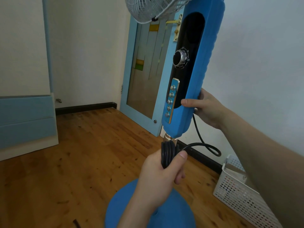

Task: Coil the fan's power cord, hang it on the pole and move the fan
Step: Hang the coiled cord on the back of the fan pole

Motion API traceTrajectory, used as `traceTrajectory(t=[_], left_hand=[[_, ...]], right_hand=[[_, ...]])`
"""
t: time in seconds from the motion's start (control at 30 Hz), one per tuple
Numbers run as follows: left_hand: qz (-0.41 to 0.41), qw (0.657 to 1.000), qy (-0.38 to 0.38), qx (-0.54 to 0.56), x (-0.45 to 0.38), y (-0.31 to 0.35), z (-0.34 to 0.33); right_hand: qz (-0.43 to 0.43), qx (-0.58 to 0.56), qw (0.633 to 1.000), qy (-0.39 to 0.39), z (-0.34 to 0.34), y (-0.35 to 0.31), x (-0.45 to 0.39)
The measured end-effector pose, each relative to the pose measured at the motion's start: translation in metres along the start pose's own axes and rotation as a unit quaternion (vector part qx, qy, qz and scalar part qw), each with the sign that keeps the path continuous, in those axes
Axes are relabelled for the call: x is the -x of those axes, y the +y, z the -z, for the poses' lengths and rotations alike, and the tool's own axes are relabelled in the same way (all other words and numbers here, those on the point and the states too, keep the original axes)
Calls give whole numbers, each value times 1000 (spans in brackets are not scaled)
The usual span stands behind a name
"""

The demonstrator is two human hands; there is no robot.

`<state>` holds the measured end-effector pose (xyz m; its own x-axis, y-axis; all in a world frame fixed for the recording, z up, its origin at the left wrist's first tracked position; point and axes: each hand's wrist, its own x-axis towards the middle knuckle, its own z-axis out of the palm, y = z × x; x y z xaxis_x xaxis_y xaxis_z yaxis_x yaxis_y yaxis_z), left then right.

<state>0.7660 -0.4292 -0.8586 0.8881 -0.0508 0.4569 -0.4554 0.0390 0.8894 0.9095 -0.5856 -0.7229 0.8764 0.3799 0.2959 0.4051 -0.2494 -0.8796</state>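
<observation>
The fan (194, 66) serves as the reference landmark; it is a blue pedestal unit standing on a wooden floor (74, 162).

Well left of the fan, a blue-and-cream cabinet (26, 125) stands against the wall. Behind the fan and slightly left of it, a blue-framed glass door (144, 76) is visible.

At the foot of the fan, the round blue base (125, 209) rests on the floor. The left hand (161, 176) is closed around the pole (171, 139) just below the fan's control housing, and it grips the coiled power cord (167, 153) against the pole (the coil is a bundle of several black loops). One free strand of the cord leaves the coil to the right, forms a loose loop and rises behind the housing.

The control housing carries a timer dial (180, 58) above a column of push buttons (170, 101). The white wire grille (153, 9) sits at the top of the fan.

The right hand (207, 109) grips the lower right edge of the control housing, thumb on the front face.

Right of the fan's base, a white perforated basket (243, 195) stands on the floor beside the wall.
</observation>
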Motion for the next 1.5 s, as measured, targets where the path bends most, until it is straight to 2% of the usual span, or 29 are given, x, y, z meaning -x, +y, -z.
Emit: traceTrajectory(t=[0.17,0.53,0.9,1.07,1.33,1.5], left_hand=[[-4,1000,13,-12,-1,-1,-3],[5,999,35,-21,4,5,-1],[18,998,48,-27,9,15,9],[16,998,22,-52,12,16,24],[2,999,-30,-44,13,16,28],[0,999,-12,-37,10,12,22]], right_hand=[[11,17,1000,22,1,0,4],[60,64,987,132,-16,3,26],[54,89,967,234,-33,1,31],[39,107,973,201,-29,-1,29],[23,56,994,88,-15,-4,22],[22,50,993,109,-16,-4,18]])
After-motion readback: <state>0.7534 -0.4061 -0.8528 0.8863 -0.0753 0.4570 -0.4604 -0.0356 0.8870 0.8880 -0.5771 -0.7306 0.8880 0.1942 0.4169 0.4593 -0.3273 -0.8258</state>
